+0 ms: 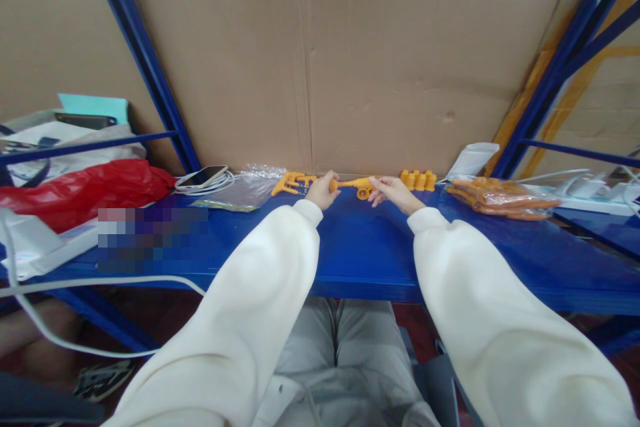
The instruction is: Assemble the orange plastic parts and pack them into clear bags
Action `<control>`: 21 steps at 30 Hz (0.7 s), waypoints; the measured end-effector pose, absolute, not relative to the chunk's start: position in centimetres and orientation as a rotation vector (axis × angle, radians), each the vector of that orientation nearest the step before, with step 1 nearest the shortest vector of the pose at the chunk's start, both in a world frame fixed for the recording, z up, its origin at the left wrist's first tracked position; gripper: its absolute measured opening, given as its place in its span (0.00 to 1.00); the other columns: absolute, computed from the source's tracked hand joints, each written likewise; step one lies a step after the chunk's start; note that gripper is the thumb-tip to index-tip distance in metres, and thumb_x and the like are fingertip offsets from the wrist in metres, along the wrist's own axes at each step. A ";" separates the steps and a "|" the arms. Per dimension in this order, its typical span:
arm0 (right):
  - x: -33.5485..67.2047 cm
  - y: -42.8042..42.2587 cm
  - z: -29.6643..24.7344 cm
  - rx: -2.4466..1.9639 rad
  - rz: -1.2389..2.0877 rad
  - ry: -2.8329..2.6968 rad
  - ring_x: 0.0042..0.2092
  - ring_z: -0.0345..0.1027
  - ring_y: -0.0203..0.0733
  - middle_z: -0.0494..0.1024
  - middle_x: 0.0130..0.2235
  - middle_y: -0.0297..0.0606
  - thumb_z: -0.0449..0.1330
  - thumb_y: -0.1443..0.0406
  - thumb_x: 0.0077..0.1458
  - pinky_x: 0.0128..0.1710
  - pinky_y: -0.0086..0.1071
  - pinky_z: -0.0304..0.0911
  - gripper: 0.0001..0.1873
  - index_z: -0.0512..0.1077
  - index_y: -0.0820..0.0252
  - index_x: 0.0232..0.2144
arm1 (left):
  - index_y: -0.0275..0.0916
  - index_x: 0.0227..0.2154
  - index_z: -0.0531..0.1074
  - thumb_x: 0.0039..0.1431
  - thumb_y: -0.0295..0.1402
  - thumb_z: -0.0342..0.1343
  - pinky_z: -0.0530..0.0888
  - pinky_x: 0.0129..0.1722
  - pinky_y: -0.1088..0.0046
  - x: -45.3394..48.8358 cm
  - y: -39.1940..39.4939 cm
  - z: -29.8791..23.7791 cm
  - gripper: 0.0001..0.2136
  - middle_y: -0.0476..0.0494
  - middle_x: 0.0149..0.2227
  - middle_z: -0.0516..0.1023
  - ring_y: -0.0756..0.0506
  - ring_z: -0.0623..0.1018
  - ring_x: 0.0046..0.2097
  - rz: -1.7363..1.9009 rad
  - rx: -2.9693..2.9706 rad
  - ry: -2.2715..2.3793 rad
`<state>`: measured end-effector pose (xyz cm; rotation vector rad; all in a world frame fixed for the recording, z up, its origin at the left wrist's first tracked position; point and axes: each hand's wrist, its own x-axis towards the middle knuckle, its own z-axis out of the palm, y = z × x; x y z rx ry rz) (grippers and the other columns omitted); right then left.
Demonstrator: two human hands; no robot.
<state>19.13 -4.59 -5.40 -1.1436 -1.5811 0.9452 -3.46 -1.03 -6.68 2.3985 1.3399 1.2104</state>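
Note:
Both my hands meet over a blue shelf [360, 253] in front of a cardboard wall. My left hand [321, 191] is closed around one end of a long orange plastic part [350, 183]. My right hand [393, 191] pinches the other end, where a small ring hangs below. An orange claw-like piece [290, 183] lies just left of my left hand. A row of small orange blocks [419, 179] stands just right of my right hand.
A clear bag of orange parts [500, 199] lies at the right, with a white pouch [473, 159] behind it. At the left are an empty clear bag [240, 191], a phone on coiled cable [203, 177], and a red bag [85, 190]. Blue rack posts [145, 60] flank the space.

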 end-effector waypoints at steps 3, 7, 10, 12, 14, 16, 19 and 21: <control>19.0 -4.8 -5.2 -1.227 0.922 -1.572 0.18 0.70 0.35 0.76 0.19 0.40 0.59 0.44 0.59 0.17 0.25 0.61 0.26 0.68 0.60 0.25 | 0.41 0.40 0.69 0.52 0.22 0.61 0.73 0.46 0.68 -3.3 -1.2 -6.6 0.14 0.50 0.32 0.77 0.45 0.79 0.38 1.211 2.393 1.360; 19.2 -4.8 -5.2 -1.255 0.923 -1.559 0.20 0.72 0.34 0.82 0.29 0.45 0.58 0.47 0.63 0.18 0.24 0.61 0.23 0.74 0.63 0.34 | 0.41 0.40 0.69 0.52 0.22 0.61 0.73 0.46 0.68 -3.3 -1.1 -6.6 0.14 0.50 0.33 0.77 0.45 0.78 0.38 1.208 2.398 1.370; 19.5 -4.6 -5.4 -1.199 0.959 -1.525 0.25 0.75 0.34 0.83 0.41 0.44 0.64 0.56 0.60 0.22 0.24 0.66 0.18 0.73 0.59 0.49 | 0.41 0.40 0.69 0.52 0.22 0.61 0.73 0.46 0.68 -3.3 -1.0 -6.7 0.14 0.50 0.32 0.77 0.45 0.78 0.38 1.197 2.385 1.382; 19.7 -4.4 -5.6 -1.152 0.972 -1.523 0.27 0.76 0.34 0.83 0.42 0.42 0.67 0.60 0.58 0.24 0.24 0.68 0.20 0.72 0.58 0.51 | 0.41 0.40 0.70 0.52 0.22 0.61 0.73 0.46 0.68 -3.4 -1.0 -6.7 0.14 0.50 0.32 0.77 0.45 0.79 0.38 1.193 2.373 1.405; 19.8 -4.3 -5.8 -1.124 0.959 -1.545 0.27 0.75 0.33 0.84 0.39 0.41 0.68 0.61 0.56 0.25 0.24 0.67 0.17 0.74 0.60 0.46 | 0.41 0.40 0.70 0.52 0.22 0.62 0.73 0.46 0.68 -3.4 -1.0 -6.7 0.14 0.50 0.31 0.77 0.45 0.79 0.38 1.187 2.378 1.422; 19.8 -4.4 -5.7 -1.123 0.936 -1.564 0.25 0.73 0.33 0.83 0.33 0.40 0.69 0.58 0.55 0.24 0.24 0.66 0.14 0.76 0.62 0.38 | 0.41 0.40 0.70 0.52 0.21 0.62 0.73 0.46 0.68 -3.4 -1.1 -6.6 0.14 0.50 0.31 0.77 0.45 0.79 0.37 1.176 2.398 1.416; 19.6 -4.6 -5.4 -1.174 0.929 -1.560 0.21 0.70 0.32 0.80 0.24 0.40 0.66 0.52 0.56 0.21 0.24 0.64 0.20 0.74 0.63 0.26 | 0.41 0.40 0.70 0.51 0.21 0.62 0.73 0.46 0.68 -3.3 -1.2 -6.5 0.14 0.50 0.31 0.77 0.45 0.79 0.37 1.172 2.425 1.384; 19.4 -4.8 -5.1 -1.218 0.923 -1.533 0.18 0.67 0.33 0.76 0.19 0.39 0.64 0.48 0.57 0.18 0.24 0.61 0.24 0.71 0.62 0.22 | 0.41 0.40 0.70 0.52 0.22 0.62 0.73 0.46 0.68 -3.2 -1.3 -6.4 0.14 0.50 0.32 0.77 0.45 0.79 0.37 1.174 2.428 1.373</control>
